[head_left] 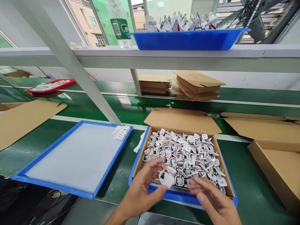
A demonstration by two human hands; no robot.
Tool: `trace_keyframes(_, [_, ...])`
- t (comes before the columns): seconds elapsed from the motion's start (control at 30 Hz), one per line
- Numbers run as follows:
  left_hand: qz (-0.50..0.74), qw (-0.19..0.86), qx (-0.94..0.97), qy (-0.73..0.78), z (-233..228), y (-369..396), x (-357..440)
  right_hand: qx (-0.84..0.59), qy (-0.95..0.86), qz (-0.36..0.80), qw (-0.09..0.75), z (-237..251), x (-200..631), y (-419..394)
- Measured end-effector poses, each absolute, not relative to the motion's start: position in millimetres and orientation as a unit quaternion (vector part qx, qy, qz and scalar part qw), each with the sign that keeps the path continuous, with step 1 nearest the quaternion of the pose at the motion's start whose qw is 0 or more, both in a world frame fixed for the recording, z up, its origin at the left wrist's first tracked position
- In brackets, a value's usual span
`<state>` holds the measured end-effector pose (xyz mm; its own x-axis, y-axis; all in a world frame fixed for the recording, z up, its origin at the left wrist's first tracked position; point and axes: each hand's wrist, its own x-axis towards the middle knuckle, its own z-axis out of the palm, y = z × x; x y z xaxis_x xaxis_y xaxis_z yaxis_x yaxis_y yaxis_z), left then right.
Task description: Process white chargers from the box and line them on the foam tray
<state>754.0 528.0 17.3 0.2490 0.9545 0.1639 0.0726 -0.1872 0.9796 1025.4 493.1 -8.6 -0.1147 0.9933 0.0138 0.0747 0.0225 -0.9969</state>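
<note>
holding hand: left hand [146,187], thumb and fingers pinching one white piece [167,178].
piece: in the left hand's grip, over the near edge of the box [225,165], a smooth face turned mostly toward the camera.
right hand [214,197]: grasping nothing that shows, fingers loosely bent, thumb held apart from them, at the near right part of the box; whether its fingertips touch anything cannot be told.
box: brown cardboard, its lid [182,120] folded back away from the person, filled with a jumble of parts [182,153], white with red wires and dark insides.
blue tray [179,197]: under the box, its rim showing along the sides and the near edge.
white tray [77,159]: left of the box and apart from it, blue-rimmed, bearing a small cluster of caps [120,132] in its far right corner.
right carton [283,162]: beside the box, lid folded back.
left cardboard [28,120]: past the white tray, cut off by the picture's edge.
table [243,162]: green, beneath all of these.
stacks [197,86]: two piles of flat cartons beyond the box.
red tray [30,90]: far left, bearing small white things.
shelf [164,62]: across the top, bearing a bottle [120,29] just beside a blue bin [187,40].
bin: heaped with white plugs [178,23], metal prongs up, red wires among them.
fan [254,22]: top right, behind the shelf.
</note>
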Motion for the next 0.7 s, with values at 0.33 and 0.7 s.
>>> trace_keyframes(0.33, [0.371,0.526,0.685,0.342,23,526,783,-0.307,-0.598,0.548,0.498,3,1007,512])
trace_keyframes(0.7, [0.360,0.601,0.609,0.372,23,518,786,-0.258,-0.783,0.381,0.419,7,1021,512])
